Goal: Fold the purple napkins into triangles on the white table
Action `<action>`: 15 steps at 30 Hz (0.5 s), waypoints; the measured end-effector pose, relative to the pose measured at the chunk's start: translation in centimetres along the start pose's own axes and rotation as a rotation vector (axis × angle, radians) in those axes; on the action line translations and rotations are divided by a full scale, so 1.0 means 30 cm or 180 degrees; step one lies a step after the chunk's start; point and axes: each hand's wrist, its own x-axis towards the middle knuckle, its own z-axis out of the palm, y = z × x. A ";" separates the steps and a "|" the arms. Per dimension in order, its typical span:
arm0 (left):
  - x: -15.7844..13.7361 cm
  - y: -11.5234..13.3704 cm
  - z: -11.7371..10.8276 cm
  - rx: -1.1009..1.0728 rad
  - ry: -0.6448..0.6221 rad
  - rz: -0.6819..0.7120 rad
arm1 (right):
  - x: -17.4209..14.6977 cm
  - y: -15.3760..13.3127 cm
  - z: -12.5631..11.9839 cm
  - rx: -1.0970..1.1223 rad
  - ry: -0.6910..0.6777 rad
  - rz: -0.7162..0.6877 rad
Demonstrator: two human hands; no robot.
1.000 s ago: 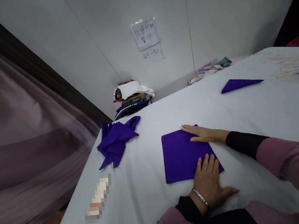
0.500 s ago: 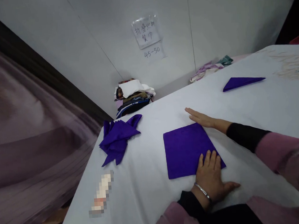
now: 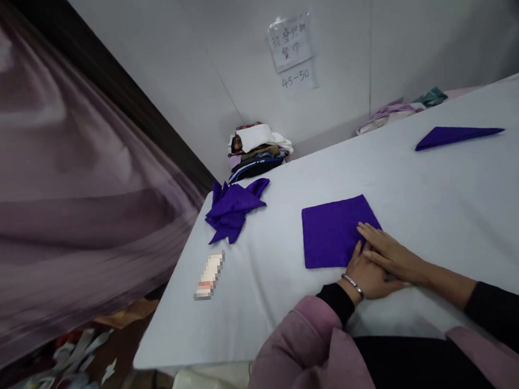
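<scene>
A purple cloth napkin [image 3: 329,231], folded to a flat square, lies on the white-covered table [image 3: 287,312] before me. On its near right corner rests my left hand [image 3: 368,277], a silver bracelet at the wrist, thumb pointing right and fingers partly covered. My right hand [image 3: 392,253] lies flat across those fingers, its own fingers stretched out over the napkin's right edge. Farther left stands a bunched purple napkin [image 3: 231,211] with several pointed folds. A third purple napkin [image 3: 457,136], folded into a narrow triangle, is at the back right.
A stack of folded clothes [image 3: 258,152] sits beyond the table's far edge, by the wall. More crumpled cloth [image 3: 392,115] lies farther right. A blurred-out strip [image 3: 209,276] is on the table's left side. A mauve curtain [image 3: 61,192] hangs at left; paper signs [image 3: 292,48] are on the wall.
My right hand has come from the napkin's far right corner toward me, onto my left hand. The left hand stays at the near right corner. The view has shifted.
</scene>
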 end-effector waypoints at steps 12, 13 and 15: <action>-0.344 -0.189 -0.044 0.0668 -0.0080 -0.1634 | 0.001 0.030 0.053 -0.0860 -0.0178 -0.0221; -0.388 -0.206 -0.054 0.0719 -0.0124 -0.1789 | 0.002 0.028 0.050 -0.0873 -0.0199 -0.0204; -0.462 -0.232 -0.074 0.0797 -0.0208 -0.2051 | 0.003 0.022 0.043 -0.0911 -0.0242 -0.0167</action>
